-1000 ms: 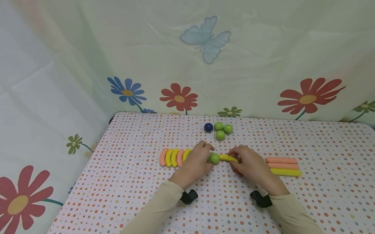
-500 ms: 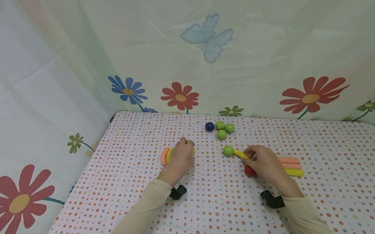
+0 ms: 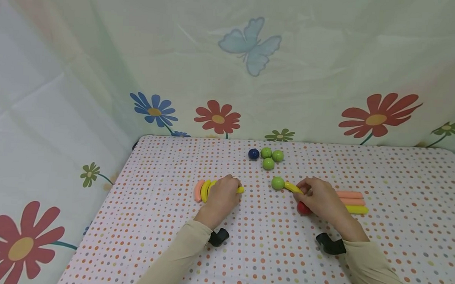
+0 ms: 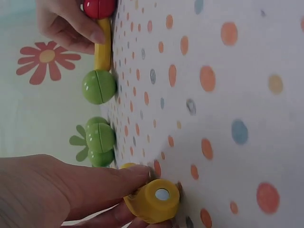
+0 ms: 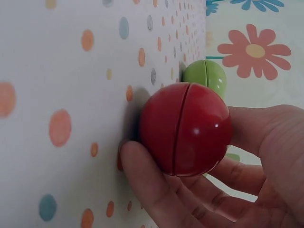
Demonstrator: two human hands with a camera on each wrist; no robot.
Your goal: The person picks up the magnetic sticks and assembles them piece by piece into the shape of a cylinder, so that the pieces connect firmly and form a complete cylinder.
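In the head view the left hand (image 3: pixel 222 197) grips a curved yellow piece (image 3: pixel 240 189) at the right of the row of curved pieces (image 3: pixel 205 190). The left wrist view shows that yellow piece (image 4: pixel 156 202) with a pale disc in its end, thumb and fingers around it. My right hand (image 3: pixel 322 201) pinches another curved yellow piece (image 3: pixel 293 187), which has a green ball (image 3: pixel 278 183) at its far end and a red ball (image 3: pixel 304 208) at its near end. Up close in the right wrist view, the red ball (image 5: pixel 185 129) sits between thumb and fingers.
Behind the hands lie a dark blue ball (image 3: pixel 253 154) and several green balls (image 3: pixel 268 163). Right of the right hand, pink sticks (image 3: pixel 350 195) and a yellow stick (image 3: pixel 358 210) lie side by side, partly covered by that hand.
The right hand has moved right with the yellow piece and its green ball. My left hand has let go near the green ball, moved left to the row and taken a yellow piece slightly rightward.
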